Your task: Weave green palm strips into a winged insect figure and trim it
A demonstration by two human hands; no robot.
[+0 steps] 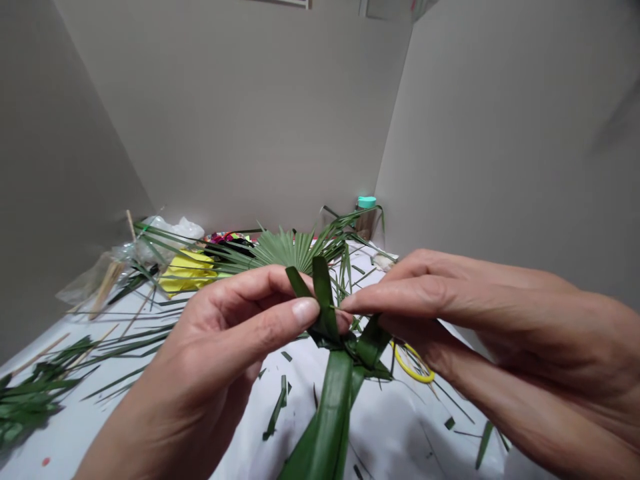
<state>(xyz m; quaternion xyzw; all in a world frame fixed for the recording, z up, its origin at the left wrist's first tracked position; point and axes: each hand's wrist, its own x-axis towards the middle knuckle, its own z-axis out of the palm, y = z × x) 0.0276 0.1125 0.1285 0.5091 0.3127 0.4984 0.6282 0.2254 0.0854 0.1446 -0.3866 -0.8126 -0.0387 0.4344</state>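
Note:
Both my hands meet at the centre of the view over a folded green palm-leaf strip (327, 413) that rises from the bottom edge. My left hand (225, 360) pinches the upright leaf tips between thumb and fingers. My right hand (450, 313) comes in from the right, its fingertips pressed on the folded knot of the same leaf (363, 343). The two thumbs nearly touch above the folds.
A white table (400, 433) is strewn with leaf scraps. A fan palm leaf (287, 248) lies at the back, by a yellow cloth (187, 273), clear plastic bag (165, 233) and teal-capped bottle (367, 213). Yellow-handled scissors (413, 365) lie under my right hand. Grey walls enclose three sides.

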